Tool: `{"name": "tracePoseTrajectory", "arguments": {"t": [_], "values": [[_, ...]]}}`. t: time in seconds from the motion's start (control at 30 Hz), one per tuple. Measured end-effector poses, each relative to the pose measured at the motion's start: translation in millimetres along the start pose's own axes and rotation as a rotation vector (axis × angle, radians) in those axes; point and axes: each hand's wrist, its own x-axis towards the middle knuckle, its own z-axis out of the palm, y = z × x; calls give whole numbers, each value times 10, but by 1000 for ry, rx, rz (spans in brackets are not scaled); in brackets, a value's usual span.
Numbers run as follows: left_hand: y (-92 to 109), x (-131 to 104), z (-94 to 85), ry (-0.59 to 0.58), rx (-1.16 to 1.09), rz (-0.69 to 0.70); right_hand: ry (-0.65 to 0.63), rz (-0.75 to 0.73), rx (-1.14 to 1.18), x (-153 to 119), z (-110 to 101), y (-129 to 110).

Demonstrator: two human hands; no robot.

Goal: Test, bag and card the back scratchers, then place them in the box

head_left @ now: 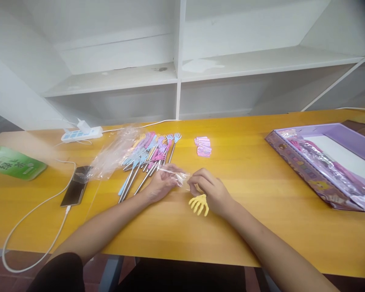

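My left hand [162, 184] is closed on a clear plastic bag [181, 177], which stretches toward my other hand. My right hand [211, 188] is curled, with its fingertips at the bag's near end. Below those fingers pokes out the yellow hand-shaped head of a back scratcher [200, 204]; the rest of it is hidden by my right hand. Just beyond my left hand lies a pile of back scratchers [153, 152] with metal rods and pink, blue, purple and yellow heads. Several clear bags [115, 152] lie left of the pile.
Small pink cards [203, 147] are stacked beyond my hands. A purple display box [310, 170] at right holds bagged back scratchers. On the left are a phone [76, 186] on a white cable, a green bottle [16, 163] and a power strip [82, 134]. White shelving stands behind.
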Motion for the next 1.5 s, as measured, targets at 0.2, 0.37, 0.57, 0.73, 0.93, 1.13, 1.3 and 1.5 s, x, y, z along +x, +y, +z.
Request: {"name": "tracePoseTrajectory", "arguments": {"t": [0.2, 0.37, 0.57, 0.73, 0.93, 1.13, 1.3, 1.5], "values": [[9, -21, 9, -39, -34, -53, 19, -45, -184, -55, 36, 75], [-4, -16, -25, 32, -91, -84, 9, -96, -212, -44, -8, 63], [3, -38, -40, 18, -135, -112, 38, -134, -242, -2, -55, 28], [24, -77, 48, -35, -134, -136, 40, -139, -256, 12, -69, 23], [-19, -90, 88, 52, -135, -129, 30, -175, -283, -1, -66, 39], [-42, -74, 36, 59, -243, -203, -16, -210, -262, -26, -58, 84], [-17, -77, 44, 53, -263, -208, -31, -245, -263, -60, -55, 111], [56, -72, 52, -55, -168, -129, -50, -237, -279, -27, -68, 101]]}}
